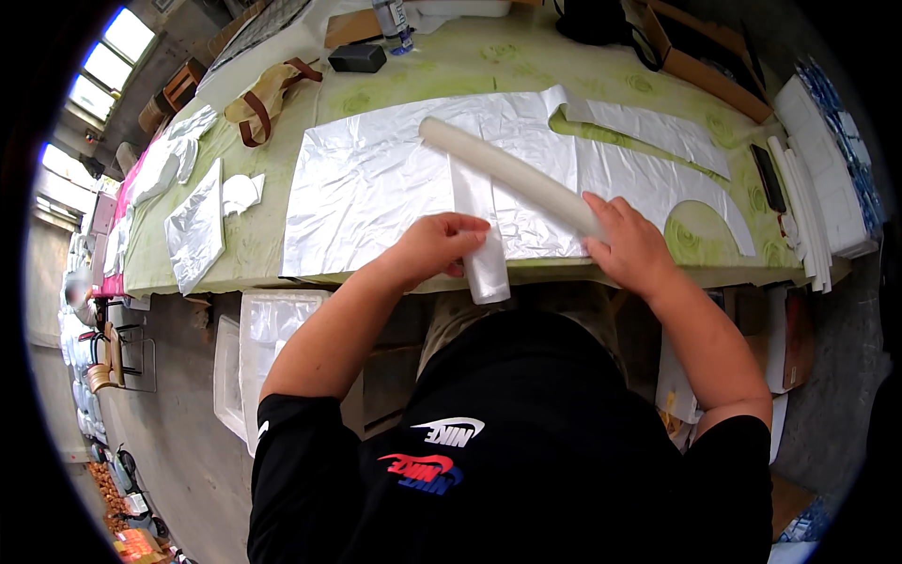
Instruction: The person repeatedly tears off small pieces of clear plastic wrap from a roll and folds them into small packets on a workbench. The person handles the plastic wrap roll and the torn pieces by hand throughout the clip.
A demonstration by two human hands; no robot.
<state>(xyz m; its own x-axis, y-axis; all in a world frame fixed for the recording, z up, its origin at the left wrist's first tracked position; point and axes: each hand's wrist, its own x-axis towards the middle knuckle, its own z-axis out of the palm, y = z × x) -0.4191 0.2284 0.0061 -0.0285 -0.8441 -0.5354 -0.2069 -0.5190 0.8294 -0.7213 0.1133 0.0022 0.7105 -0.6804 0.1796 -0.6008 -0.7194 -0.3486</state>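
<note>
A thin white plastic sheet [376, 179], with a curved cut-out and a long strip at its right end, lies spread on the table in front of me. Over it, my right hand [634, 244] is wrapped round the near end of a long pale tube [512, 174], which slants away to the upper left. My left hand [437, 246] pinches the edge of a folded strip of shiny translucent plastic [487, 268] whose lower end hangs at the table's front edge. This strip reaches up toward the tube; whether they are joined I cannot tell.
The table's green flowered cloth [451, 66] shows around the sheet. White plastic pieces [197, 226] and a yellowish bag [268, 94] lie left. Farther back are a dark box [357, 58], a bottle [395, 28] and a cardboard box [705, 56]. White rolls [799, 211] lie right; a plastic bin [282, 324] stands below.
</note>
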